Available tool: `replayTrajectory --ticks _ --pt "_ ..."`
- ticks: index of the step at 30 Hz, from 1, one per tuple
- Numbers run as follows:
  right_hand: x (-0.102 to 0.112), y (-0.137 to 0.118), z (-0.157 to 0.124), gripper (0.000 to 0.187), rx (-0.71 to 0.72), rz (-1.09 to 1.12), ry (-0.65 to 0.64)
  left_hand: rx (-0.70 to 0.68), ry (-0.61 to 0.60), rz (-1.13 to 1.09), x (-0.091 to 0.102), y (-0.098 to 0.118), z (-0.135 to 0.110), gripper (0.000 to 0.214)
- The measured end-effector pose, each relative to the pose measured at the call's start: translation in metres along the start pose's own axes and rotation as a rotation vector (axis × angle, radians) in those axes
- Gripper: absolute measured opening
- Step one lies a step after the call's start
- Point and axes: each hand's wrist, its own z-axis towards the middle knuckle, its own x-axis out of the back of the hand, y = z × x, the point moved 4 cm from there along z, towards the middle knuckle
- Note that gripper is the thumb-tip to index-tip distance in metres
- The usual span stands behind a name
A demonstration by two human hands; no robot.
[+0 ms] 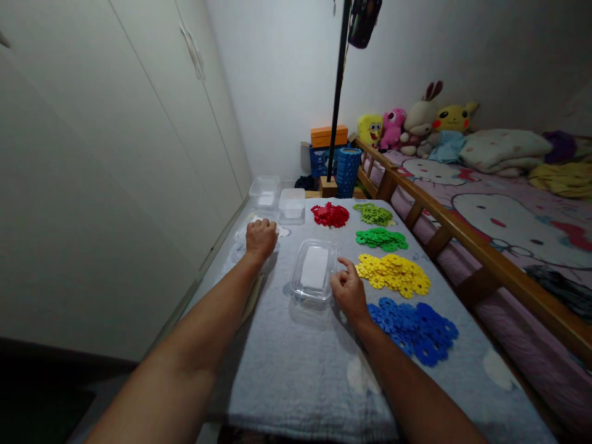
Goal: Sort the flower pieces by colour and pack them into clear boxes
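By right hand (350, 290), container (298, 272) lengthwise away

Clear plastic container (314, 270), apparently holding something white, sits upright on the blanket (296, 370).

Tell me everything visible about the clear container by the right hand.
The clear container is a shallow rectangular tub with rounded corners, seemingly of thin transparent plastic. A white rectangle shows through its middle. It lies flat on the pale blue blanket, long side running away from the camera, left of the yellow pieces. The right hand has its fingertips at the right rim, apparently touching.
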Motion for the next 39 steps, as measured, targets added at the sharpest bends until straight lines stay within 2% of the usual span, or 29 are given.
replayTrajectory --ticks 2,4,6,9,12,17,22,26,29,32,39 --pt "0.001 -0.002 0.000 0.053 -0.001 -0.001 0.000 0.059 0.084 -0.118 0.008 0.007 -0.008 0.028" --pt "0.001 -0.003 0.000 0.053 0.000 -0.010 0.000 0.135 0.109 -0.331 0.010 0.015 -0.022 0.028" --pt "0.002 -0.005 0.000 0.052 0.003 -0.021 0.007 0.212 0.050 -0.646 0.007 0.025 -0.039 0.024" --pt "0.002 -0.007 0.000 0.049 0.007 -0.044 0.028 0.401 -0.081 -1.132 -0.004 0.039 -0.072 0.029" --pt "0.003 -0.008 0.000 0.049 0.004 -0.080 0.042 0.464 -0.105 -1.359 -0.004 0.052 -0.100 0.036" --pt "0.015 -0.001 0.008 0.048 0.028 -0.232 0.062 0.567 -0.145 -1.486 -0.005 0.069 -0.127 0.052" --pt "0.029 0.003 0.039 0.036 0.159 -0.423 0.020 0.643 -0.141 -1.538 -0.009 0.078 -0.140 0.062" --pt "0.026 -0.001 0.071 0.029 0.169 -0.519 -0.048 0.624 -0.103 -1.534 -0.009 0.083 -0.146 0.062" --pt "0.017 -0.004 0.086 0.016 0.134 -0.575 -0.105 0.599 -0.065 -1.513 -0.008 0.085 -0.148 0.056" --pt "0.011 -0.005 0.089 0.008 0.125 -0.599 -0.135 0.595 -0.039 -1.518 -0.009 0.086 -0.150 0.055" --pt "0.012 -0.011 0.082 0.007 0.177 -0.572 -0.109 0.602 -0.009 -1.518 -0.010 0.087 -0.150 0.054"
